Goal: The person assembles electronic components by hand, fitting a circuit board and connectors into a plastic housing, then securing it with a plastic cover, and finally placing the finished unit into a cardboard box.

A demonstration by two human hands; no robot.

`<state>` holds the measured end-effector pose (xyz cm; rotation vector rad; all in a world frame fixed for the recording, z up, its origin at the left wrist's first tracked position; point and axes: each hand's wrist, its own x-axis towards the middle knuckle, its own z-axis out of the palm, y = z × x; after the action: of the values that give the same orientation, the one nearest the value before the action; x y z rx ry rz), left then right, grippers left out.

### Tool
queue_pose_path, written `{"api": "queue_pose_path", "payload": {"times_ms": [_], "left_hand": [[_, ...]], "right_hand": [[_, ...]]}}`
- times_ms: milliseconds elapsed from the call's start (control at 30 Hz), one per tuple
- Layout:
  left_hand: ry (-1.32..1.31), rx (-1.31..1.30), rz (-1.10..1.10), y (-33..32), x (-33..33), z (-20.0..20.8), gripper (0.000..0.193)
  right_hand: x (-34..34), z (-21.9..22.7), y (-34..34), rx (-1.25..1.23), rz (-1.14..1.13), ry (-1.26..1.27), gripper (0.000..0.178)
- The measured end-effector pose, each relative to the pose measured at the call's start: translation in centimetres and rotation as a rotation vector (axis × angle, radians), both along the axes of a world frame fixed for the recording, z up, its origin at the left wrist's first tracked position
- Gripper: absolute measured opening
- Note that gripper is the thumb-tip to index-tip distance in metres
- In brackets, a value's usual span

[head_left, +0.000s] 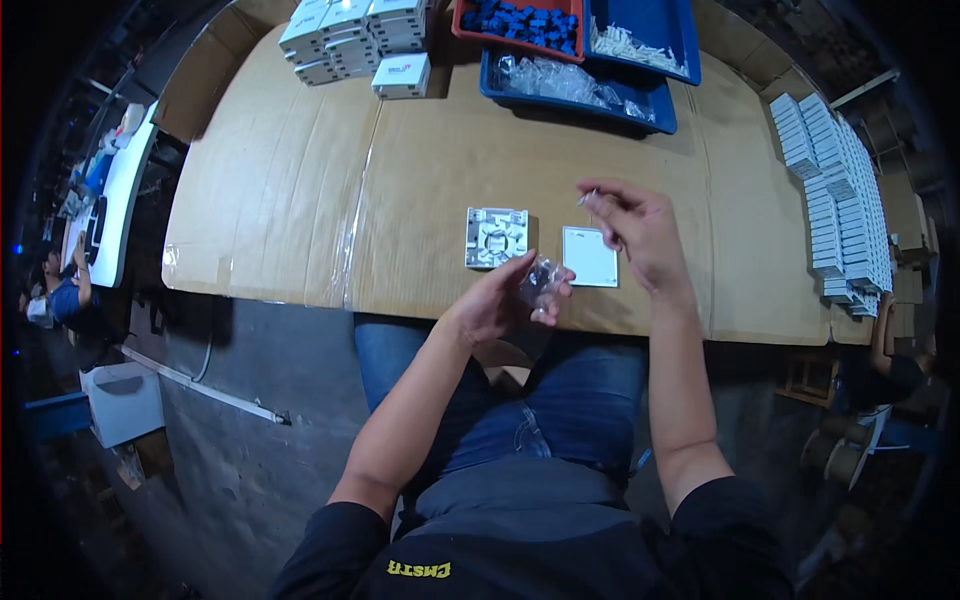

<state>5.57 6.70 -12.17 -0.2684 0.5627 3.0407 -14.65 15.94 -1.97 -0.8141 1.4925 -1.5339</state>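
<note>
My left hand (485,308) is closed around a small clear plastic packet (541,282) at the table's near edge; I cannot make out what lies inside it. To its right and a little farther away, my right hand (648,238) is raised and pinches a small whitish piece (588,199) between thumb and fingertips. A white square plastic housing (485,252) with moulded inner parts lies beyond my left hand. Between my hands, a flat white square plate (590,262) rests on the cardboard, just left of my right wrist.
Cardboard (280,200) covers the table. At the back stand a red tray (520,47) of blue parts, a blue tray (690,40) of white pieces and a blue tray (600,112) of clear packets. White boxes (350,45) and white stacked pieces (830,200) flank them. People work at both sides.
</note>
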Motion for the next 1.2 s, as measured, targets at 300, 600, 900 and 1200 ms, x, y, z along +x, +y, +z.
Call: {"api": "queue_pose_path", "payload": {"times_ms": [300, 600, 900, 1200], "left_hand": [[0.024, -0.069, -0.035, 0.8, 0.2, -1.0, 0.059], [0.018, -0.123, -0.010, 1.1, 0.9, -1.7, 0.045], [0.052, -0.078, 0.000, 1.1, 1.2, -1.5, 0.044], [0.031, -0.037, 0.010, 1.0, 1.3, -2.5, 0.038]], "right_hand": [[3.2, -2.2, 3.7, 0.105, 0.079, 0.275, 0.009], [3.6, -0.4, 2.4, 0.194, 0.422, 0.527, 0.009], [4.1, -1.5, 2.4, 0.211, 0.533, 0.421, 0.036], [4.5, -2.0, 1.8, 0.256, 0.648, 0.523, 0.035]]}}
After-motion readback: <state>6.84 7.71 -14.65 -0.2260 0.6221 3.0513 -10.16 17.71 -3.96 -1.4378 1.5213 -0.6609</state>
